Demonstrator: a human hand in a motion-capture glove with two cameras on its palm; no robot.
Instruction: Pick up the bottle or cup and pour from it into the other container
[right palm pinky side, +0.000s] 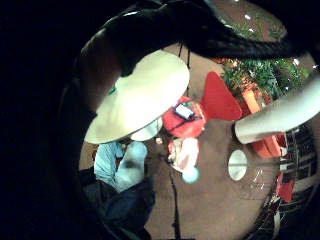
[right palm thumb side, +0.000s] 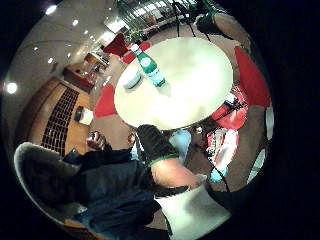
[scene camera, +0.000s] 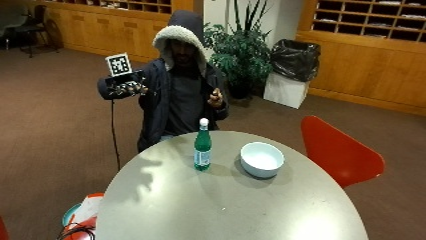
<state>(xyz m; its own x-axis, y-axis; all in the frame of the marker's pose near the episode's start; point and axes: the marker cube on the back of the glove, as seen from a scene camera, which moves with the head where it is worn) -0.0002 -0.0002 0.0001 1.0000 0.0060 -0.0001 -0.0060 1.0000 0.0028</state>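
Gloved hand raised, bottle untouched

The green bottle (scene camera: 202, 148) stands upright on the round table (scene camera: 166, 200), just beside the white bowl (scene camera: 261, 159). The right hand (scene camera: 123, 86) hangs high above the table edge, fingers loosely spread, grasping nothing.

Person seated behind the table, torso upright, facing fwd. Right arm raised out to the side, elbow bent, forearm up; gloved right hand (scene camera: 122, 86) held approx. at shoulder height, well above and clear of the tabletop, holding nothing. Fingers (scene camera: 133, 90) appear loosely curled; exact pose hard to tell. Left arm bent at the elbow, bare left hand (scene camera: 215, 98) held up in front of the chest, fingers curled; whether it holds anything cannot be told.
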